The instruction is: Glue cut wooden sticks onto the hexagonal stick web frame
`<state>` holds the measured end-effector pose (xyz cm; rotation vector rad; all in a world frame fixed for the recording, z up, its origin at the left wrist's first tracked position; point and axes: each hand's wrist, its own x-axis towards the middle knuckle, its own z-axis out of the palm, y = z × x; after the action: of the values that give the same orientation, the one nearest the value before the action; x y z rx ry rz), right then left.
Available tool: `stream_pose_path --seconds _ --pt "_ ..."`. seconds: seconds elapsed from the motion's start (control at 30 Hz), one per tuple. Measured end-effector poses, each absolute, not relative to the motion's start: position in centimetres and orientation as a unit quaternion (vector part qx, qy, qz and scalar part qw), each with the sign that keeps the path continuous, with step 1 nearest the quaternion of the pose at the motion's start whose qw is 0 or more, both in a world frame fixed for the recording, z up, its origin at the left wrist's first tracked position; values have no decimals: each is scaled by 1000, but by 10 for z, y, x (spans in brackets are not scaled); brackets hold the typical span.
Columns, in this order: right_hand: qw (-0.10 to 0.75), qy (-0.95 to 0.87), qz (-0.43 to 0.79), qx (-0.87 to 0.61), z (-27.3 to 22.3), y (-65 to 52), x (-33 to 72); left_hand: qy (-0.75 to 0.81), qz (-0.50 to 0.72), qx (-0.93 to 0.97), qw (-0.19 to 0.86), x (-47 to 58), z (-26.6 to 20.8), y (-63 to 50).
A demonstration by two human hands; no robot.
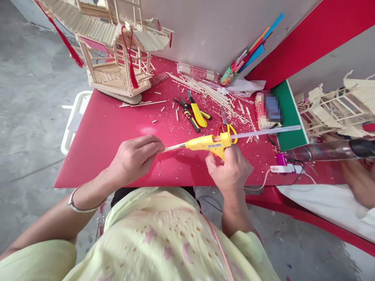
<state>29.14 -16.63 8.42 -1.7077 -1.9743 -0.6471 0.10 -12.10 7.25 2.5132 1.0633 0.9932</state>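
Observation:
My right hand (230, 167) is wrapped round the handle of a yellow hot glue gun (205, 143), which points left. A long translucent glue stick (269, 131) sticks out of its back end. Between the fingertips of my left hand (137, 158) are pinched thin pale wooden sticks (175, 147); their exact number is hard to make out. The free ends of the sticks meet the gun's nozzle, or nearly so. Both hands are just above the red tabletop (96, 156), near its front edge.
A model pavilion of sticks (117, 74) with red tassels stands back left. Behind the gun lie scissors (224, 117), a yellow utility knife (197, 111), pliers (187, 113) and loose sticks (205, 91). A power strip (285, 168) is at right, near another person's arm (359, 181).

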Motion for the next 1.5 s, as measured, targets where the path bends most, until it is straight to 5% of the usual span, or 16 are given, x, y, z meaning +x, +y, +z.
stream_pose_path --seconds 1.5 --pt "227 -718 -280 -596 81 -157 287 334 374 859 101 -2 69 -119"
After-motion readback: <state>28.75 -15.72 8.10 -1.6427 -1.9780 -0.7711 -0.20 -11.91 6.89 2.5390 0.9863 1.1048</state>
